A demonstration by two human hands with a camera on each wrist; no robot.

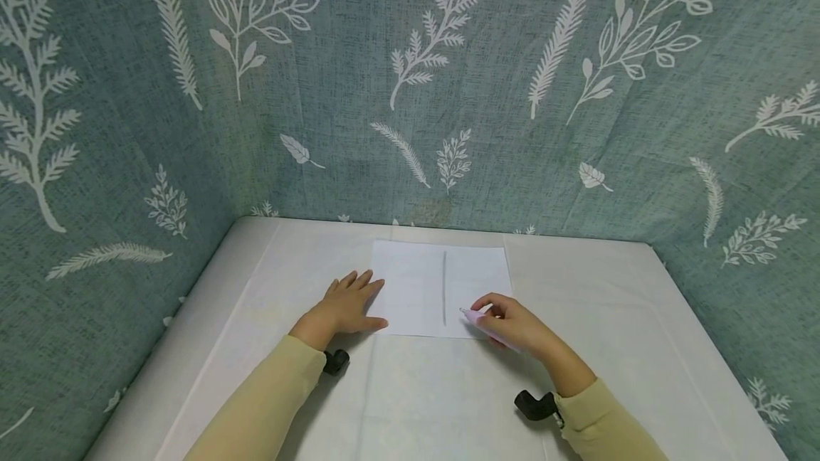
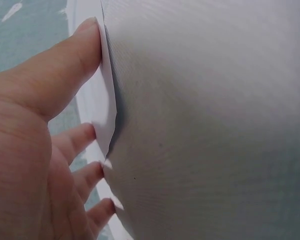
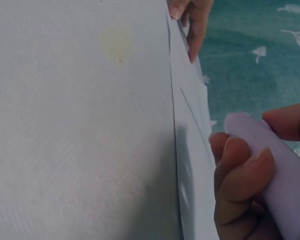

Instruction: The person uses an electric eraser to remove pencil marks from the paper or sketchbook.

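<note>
A white sheet of paper [image 1: 410, 290] lies flat on the table, with a straight grey line [image 1: 445, 283] running up and down it right of the middle. My left hand [image 1: 346, 304] rests spread on the paper's left edge, thumb at the lower left corner. In the left wrist view, the thumb and fingertips press along that edge. My right hand [image 1: 519, 326] holds a thick, pale lilac pen-shaped tool [image 3: 285, 185] between thumb and fingers, over the paper's lower right part. Its narrow tip points left toward the line; the tool's exact kind I cannot tell.
A white cloth covers the table [image 1: 397, 404], with fold creases in it. Green fabric with white leaf prints [image 1: 346, 91] hangs behind and on both sides. Black wrist-worn devices [image 1: 537, 405] stick out beside the sleeves.
</note>
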